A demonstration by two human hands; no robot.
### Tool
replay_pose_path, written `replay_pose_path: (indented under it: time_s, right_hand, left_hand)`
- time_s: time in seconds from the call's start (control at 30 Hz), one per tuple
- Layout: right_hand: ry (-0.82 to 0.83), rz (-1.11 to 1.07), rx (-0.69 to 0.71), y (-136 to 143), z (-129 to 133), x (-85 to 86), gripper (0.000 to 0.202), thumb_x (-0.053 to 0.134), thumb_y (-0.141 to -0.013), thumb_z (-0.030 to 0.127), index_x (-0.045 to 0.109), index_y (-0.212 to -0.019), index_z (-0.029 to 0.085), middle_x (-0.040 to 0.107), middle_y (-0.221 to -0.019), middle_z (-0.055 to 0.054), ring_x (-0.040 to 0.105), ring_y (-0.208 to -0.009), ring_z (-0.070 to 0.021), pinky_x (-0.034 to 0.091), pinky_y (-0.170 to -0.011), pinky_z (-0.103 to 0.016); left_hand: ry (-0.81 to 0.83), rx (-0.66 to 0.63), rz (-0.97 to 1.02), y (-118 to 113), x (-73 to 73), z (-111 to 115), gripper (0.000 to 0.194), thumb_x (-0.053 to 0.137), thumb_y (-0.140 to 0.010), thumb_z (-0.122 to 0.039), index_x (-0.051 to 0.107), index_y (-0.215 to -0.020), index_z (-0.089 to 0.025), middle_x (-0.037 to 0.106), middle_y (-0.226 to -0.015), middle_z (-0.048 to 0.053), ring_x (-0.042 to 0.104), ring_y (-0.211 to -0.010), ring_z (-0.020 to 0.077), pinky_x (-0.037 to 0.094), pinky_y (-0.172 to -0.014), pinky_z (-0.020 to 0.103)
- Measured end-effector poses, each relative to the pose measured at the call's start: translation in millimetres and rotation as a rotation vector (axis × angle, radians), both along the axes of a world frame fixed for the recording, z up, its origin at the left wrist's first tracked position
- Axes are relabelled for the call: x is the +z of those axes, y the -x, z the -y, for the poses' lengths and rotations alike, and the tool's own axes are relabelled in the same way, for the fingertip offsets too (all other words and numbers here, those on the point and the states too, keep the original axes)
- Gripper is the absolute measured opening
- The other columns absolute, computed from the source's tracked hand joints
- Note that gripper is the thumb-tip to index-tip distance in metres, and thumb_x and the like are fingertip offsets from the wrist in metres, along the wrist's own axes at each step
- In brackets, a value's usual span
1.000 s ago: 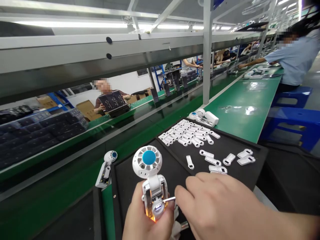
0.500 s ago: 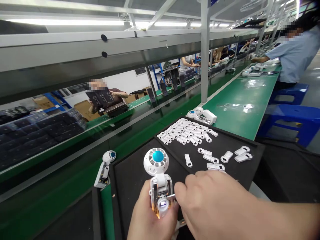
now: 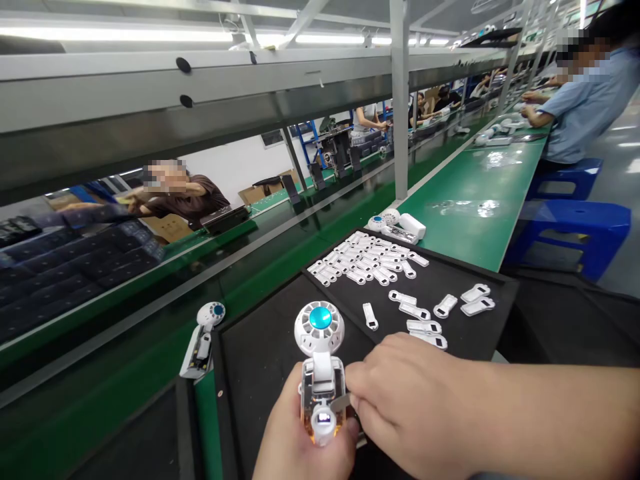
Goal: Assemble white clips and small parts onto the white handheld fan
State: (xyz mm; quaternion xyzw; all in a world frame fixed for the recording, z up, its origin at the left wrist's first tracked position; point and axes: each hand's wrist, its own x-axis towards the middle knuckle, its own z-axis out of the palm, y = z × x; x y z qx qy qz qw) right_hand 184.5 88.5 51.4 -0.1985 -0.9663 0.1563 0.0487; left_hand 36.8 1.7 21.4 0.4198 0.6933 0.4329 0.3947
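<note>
My left hand point(image 3: 295, 443) grips the handle of a small white hand-held fan point(image 3: 320, 363) with a blue centre, held upright over a black tray point(image 3: 260, 347). The handle's front is uncovered and a small light glows near its lower end. My right hand point(image 3: 415, 407) pinches a thin metal tool point(image 3: 341, 402) whose tip touches the handle's right side. Loose white handle covers point(image 3: 425, 313) lie on the tray just beyond my right hand, and several more sit in rows point(image 3: 365, 260) at its far end.
Another uncovered fan point(image 3: 201, 339) lies left of the tray by the green conveyor belt point(image 3: 125, 373). More white fans point(image 3: 395, 225) rest beyond the tray. A person in a blue shirt point(image 3: 585, 100) sits at right above blue stools point(image 3: 575, 223). Another person point(image 3: 175, 193) works across the line.
The fan in my left hand has shifted right and a little lower in view. My right hand stayed at its handle with the tool. The person across the line reached to the left.
</note>
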Motion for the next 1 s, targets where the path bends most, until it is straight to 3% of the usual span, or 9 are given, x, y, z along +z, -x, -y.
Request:
replay_pose_path:
  time_s: [0.17, 0.33, 0.43, 0.5, 0.57, 0.73, 0.87, 1.0]
  right_hand:
    - [0.194, -0.074, -0.028, -2.8, -5.4, -10.8, 0.022, 0.04, -0.088, 0.027, 0.047, -0.067, 0.021, 0.056, -0.061, 0.002, 0.042, -0.053, -0.0134, 0.024, -0.053, -0.031]
    - [0.322, -0.087, -0.035, 0.4, -13.8, -4.4, 0.025, 0.041, -0.088, 0.026, 0.048, -0.065, 0.021, 0.053, -0.058, 0.004, 0.043, -0.052, -0.0121, 0.028, -0.051, -0.026]
    - [0.09, 0.008, -0.035, 5.5, -7.1, -0.2, 0.022, 0.045, -0.087, 0.025, 0.053, -0.067, 0.021, 0.059, -0.063, 0.0, 0.049, -0.051, -0.0149, 0.024, -0.046, -0.029]
    - [-0.116, 0.082, -0.063, 9.4, 2.6, -3.0, 0.008, 0.055, -0.081, 0.024, 0.058, -0.076, 0.02, 0.062, -0.069, -0.003, 0.054, -0.053, -0.0186, 0.019, -0.044, -0.032]
    - [-0.207, 0.092, -0.101, 12.3, 12.3, -9.7, 0.01, 0.063, -0.076, 0.024, 0.058, -0.084, 0.019, 0.063, -0.072, -0.004, 0.059, -0.057, -0.0213, 0.016, -0.044, -0.033]
    - [-0.181, 0.104, -0.125, 12.5, 18.0, -15.7, 0.012, 0.063, -0.081, 0.032, 0.058, -0.082, 0.021, 0.063, -0.073, -0.002, 0.061, -0.059, -0.0226, 0.012, -0.042, -0.035]
    - [-0.102, 0.127, 0.02, 9.0, 9.8, -4.0, 0.005, 0.057, -0.085, 0.027, 0.061, -0.085, 0.026, 0.066, -0.079, 0.003, 0.059, -0.053, -0.0197, 0.012, -0.04, -0.034]
    - [-0.081, 0.036, 0.028, 5.7, 5.3, -5.5, 0.017, 0.047, -0.09, 0.02, 0.062, -0.084, 0.025, 0.067, -0.076, 0.003, 0.054, -0.05, -0.0182, 0.011, -0.044, -0.034]
  left_hand:
    - [0.028, -0.013, 0.063, -0.3, -1.5, -4.0, 0.024, 0.063, -0.06, -0.02, 0.051, -0.08, -0.02, 0.056, -0.056, -0.006, 0.053, -0.042, 0.0121, 0.04, -0.043, 0.022]
    - [0.07, -0.007, 0.187, 4.0, -6.6, -5.7, 0.038, 0.07, -0.056, -0.02, 0.049, -0.088, -0.02, 0.058, -0.058, -0.005, 0.056, -0.043, 0.0156, 0.046, -0.046, 0.027]
    - [0.024, 0.032, 0.178, 4.6, -8.1, -6.7, 0.033, 0.071, -0.059, -0.021, 0.051, -0.085, -0.019, 0.057, -0.059, -0.005, 0.055, -0.049, 0.0151, 0.044, -0.048, 0.025]
    - [-0.043, 0.111, 0.061, 2.8, -6.2, -7.1, 0.025, 0.07, -0.063, -0.023, 0.052, -0.08, -0.019, 0.054, -0.06, -0.005, 0.051, -0.055, 0.0126, 0.041, -0.051, 0.022]
    - [-0.078, 0.183, -0.08, 0.2, -3.2, -6.6, 0.021, 0.068, -0.066, -0.028, 0.052, -0.076, -0.019, 0.051, -0.06, -0.005, 0.047, -0.058, 0.0119, 0.038, -0.052, 0.02]
    - [-0.066, 0.18, -0.242, -3.6, -0.4, -2.8, 0.019, 0.065, -0.067, -0.031, 0.053, -0.076, -0.019, 0.052, -0.06, -0.004, 0.045, -0.058, 0.0132, 0.039, -0.054, 0.022]
    - [-0.055, 0.104, -0.145, -3.5, -2.8, -0.7, 0.022, 0.065, -0.068, -0.032, 0.047, -0.073, -0.021, 0.047, -0.054, -0.006, 0.044, -0.048, 0.0113, 0.037, -0.047, 0.021]
    - [-0.063, 0.057, -0.093, -1.0, -4.5, 0.2, 0.025, 0.068, -0.069, -0.034, 0.047, -0.075, -0.021, 0.05, -0.053, -0.005, 0.047, -0.047, 0.012, 0.039, -0.045, 0.022]
